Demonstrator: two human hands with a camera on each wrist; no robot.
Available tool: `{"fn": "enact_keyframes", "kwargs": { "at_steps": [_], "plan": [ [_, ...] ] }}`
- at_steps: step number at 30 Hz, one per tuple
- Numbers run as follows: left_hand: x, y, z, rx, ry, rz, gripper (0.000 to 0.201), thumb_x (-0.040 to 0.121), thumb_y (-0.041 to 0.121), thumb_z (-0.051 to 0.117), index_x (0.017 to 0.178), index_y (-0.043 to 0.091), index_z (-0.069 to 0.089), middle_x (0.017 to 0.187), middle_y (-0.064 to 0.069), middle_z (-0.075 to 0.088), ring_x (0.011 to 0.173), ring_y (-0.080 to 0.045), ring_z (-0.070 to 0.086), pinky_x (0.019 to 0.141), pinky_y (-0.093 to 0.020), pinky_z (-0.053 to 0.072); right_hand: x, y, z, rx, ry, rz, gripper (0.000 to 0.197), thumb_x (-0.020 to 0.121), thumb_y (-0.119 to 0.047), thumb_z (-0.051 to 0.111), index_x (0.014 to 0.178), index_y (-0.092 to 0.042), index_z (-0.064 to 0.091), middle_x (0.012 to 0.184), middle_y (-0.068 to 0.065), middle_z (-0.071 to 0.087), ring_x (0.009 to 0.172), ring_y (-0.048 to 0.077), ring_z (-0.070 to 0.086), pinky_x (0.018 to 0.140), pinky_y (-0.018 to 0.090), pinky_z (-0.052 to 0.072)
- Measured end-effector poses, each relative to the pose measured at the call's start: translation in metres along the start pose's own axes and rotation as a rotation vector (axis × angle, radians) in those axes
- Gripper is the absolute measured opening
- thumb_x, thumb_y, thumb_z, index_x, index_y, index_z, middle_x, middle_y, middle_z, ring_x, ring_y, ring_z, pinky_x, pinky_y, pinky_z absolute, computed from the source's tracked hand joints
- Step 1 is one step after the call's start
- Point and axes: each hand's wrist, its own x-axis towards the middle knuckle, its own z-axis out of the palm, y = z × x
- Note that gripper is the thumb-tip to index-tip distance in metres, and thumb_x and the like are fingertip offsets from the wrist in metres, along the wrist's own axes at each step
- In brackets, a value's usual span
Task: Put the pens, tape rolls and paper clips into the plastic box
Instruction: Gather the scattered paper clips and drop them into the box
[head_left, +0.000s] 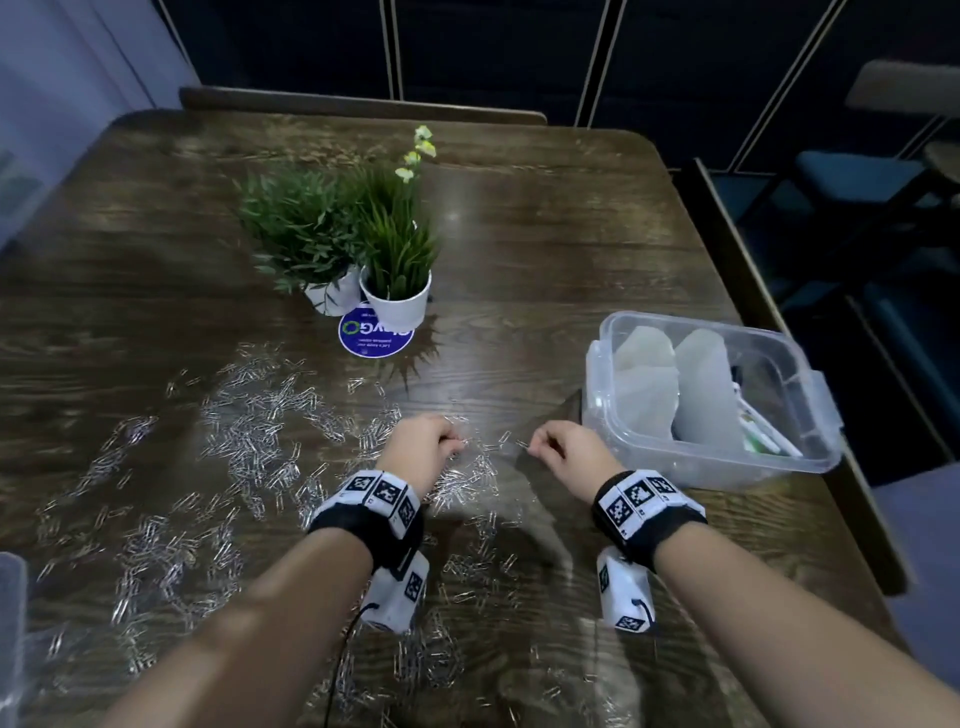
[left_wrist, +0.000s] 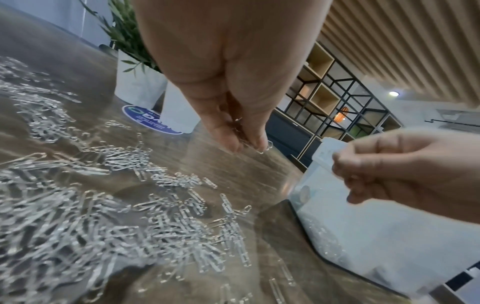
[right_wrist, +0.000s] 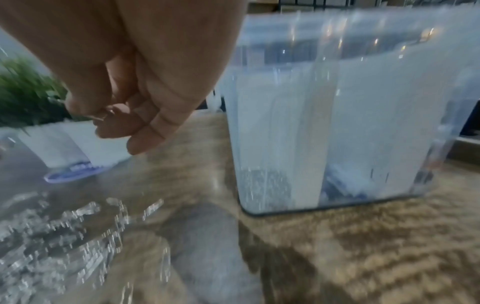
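Silver paper clips (head_left: 249, 447) lie scattered over the left and front of the wooden table (head_left: 545, 249). My left hand (head_left: 426, 447) hovers just above them and pinches a few paper clips (left_wrist: 259, 142) between thumb and fingertips. My right hand (head_left: 563, 447), left of the clear plastic box (head_left: 779, 358), pinches one paper clip (right_wrist: 102, 116). The box (right_wrist: 337, 123) holds two tape rolls (head_left: 670, 384) standing upright and pens (head_left: 763, 431) at its right side.
Two white pots with green plants (head_left: 358, 244) stand at the table's centre on a round blue sticker (head_left: 371, 332). A clear object (head_left: 10, 623) shows at the left front edge. A chair (head_left: 857, 171) stands right of the table.
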Motion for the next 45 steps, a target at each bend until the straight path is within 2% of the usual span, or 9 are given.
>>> {"fn": "enact_keyframes", "kwargs": {
  "at_steps": [5, 13, 18, 26, 29, 32, 36, 38, 45],
  "plan": [
    [-0.009, 0.046, -0.003, -0.063, 0.056, 0.039, 0.019, 0.086, 0.025, 0.069, 0.095, 0.009, 0.075, 0.100, -0.008, 0.069, 0.096, -0.023, 0.062, 0.084, -0.022, 0.038, -0.031, -0.002, -0.066, 0.093, 0.117, -0.054, 0.020, 0.096, -0.010, 0.056, 0.079, -0.021, 0.056, 0.066, -0.019, 0.054, 0.061, -0.006, 0.050, 0.062, 0.011, 0.035],
    [-0.022, 0.102, -0.002, -0.101, 0.141, 0.161, 0.019, 0.087, 0.022, 0.068, 0.096, 0.008, 0.074, 0.096, -0.007, 0.066, 0.093, -0.022, 0.061, 0.081, -0.016, 0.035, -0.033, 0.042, -0.121, -0.037, 0.203, 0.195, 0.011, 0.092, -0.016, 0.064, 0.086, -0.007, 0.067, 0.080, -0.003, 0.064, 0.074, 0.012, 0.058, 0.078, 0.028, 0.048],
    [-0.021, 0.133, 0.006, -0.126, 0.191, 0.273, 0.015, 0.086, 0.020, 0.068, 0.090, 0.008, 0.076, 0.080, 0.002, 0.056, 0.088, -0.019, 0.059, 0.074, -0.011, 0.029, -0.037, 0.049, -0.118, 0.093, 0.253, 0.144, 0.019, 0.097, -0.020, 0.057, 0.093, -0.008, 0.070, 0.087, 0.000, 0.067, 0.079, 0.016, 0.058, 0.070, 0.023, 0.040],
    [0.016, 0.195, 0.039, -0.010, 0.147, 0.414, 0.020, 0.092, 0.024, 0.060, 0.100, 0.014, 0.075, 0.100, -0.006, 0.067, 0.099, -0.021, 0.060, 0.090, -0.025, 0.038, -0.063, 0.071, -0.129, 0.197, 0.374, 0.090, 0.021, 0.099, -0.022, 0.050, 0.098, -0.015, 0.070, 0.086, -0.002, 0.067, 0.084, 0.015, 0.061, 0.075, 0.025, 0.043],
    [0.023, 0.194, 0.053, 0.286, 0.066, 0.378, 0.028, 0.098, 0.039, 0.044, 0.106, 0.031, 0.070, 0.110, 0.011, 0.062, 0.109, -0.010, 0.053, 0.095, -0.036, 0.033, -0.075, 0.080, -0.131, 0.161, 0.386, 0.039, 0.020, 0.098, -0.025, 0.053, 0.091, -0.014, 0.069, 0.085, 0.000, 0.068, 0.081, 0.016, 0.060, 0.073, 0.027, 0.043],
    [0.023, 0.189, 0.062, 0.334, -0.032, 0.405, 0.035, 0.101, 0.039, 0.038, 0.106, 0.027, 0.070, 0.120, 0.011, 0.058, 0.129, -0.007, 0.038, 0.100, -0.037, 0.031, -0.078, 0.095, -0.128, 0.014, 0.406, 0.029, 0.019, 0.092, -0.034, 0.061, 0.100, -0.020, 0.072, 0.098, -0.002, 0.071, 0.096, 0.017, 0.061, 0.089, 0.035, 0.048],
    [0.021, 0.172, 0.060, 0.173, -0.136, 0.520, 0.036, 0.101, 0.031, 0.043, 0.104, 0.008, 0.070, 0.122, -0.001, 0.063, 0.141, -0.013, 0.026, 0.111, -0.028, 0.025, -0.080, 0.108, -0.118, -0.275, 0.202, 0.155, 0.040, 0.088, -0.056, 0.058, 0.118, -0.030, 0.065, 0.119, -0.005, 0.064, 0.124, 0.017, 0.048, 0.116, 0.046, 0.018],
    [0.020, 0.163, 0.056, 0.121, -0.197, 0.553, 0.034, 0.099, 0.028, 0.047, 0.102, 0.004, 0.069, 0.119, -0.005, 0.065, 0.143, -0.017, 0.024, 0.113, -0.023, 0.017, -0.081, 0.107, -0.114, -0.315, 0.203, 0.178, 0.037, 0.090, -0.057, 0.055, 0.116, -0.033, 0.066, 0.118, -0.006, 0.065, 0.124, 0.017, 0.046, 0.116, 0.043, 0.008],
    [0.010, 0.125, 0.038, 0.086, -0.174, 0.576, 0.028, 0.098, 0.025, 0.051, 0.090, 0.004, 0.068, 0.110, -0.006, 0.069, 0.143, -0.017, 0.025, 0.115, -0.024, 0.019, -0.080, 0.081, -0.093, -0.211, 0.223, 0.113, 0.029, 0.092, -0.048, 0.059, 0.103, -0.025, 0.073, 0.101, -0.004, 0.072, 0.105, 0.018, 0.057, 0.111, 0.037, 0.022]
  ]
}}
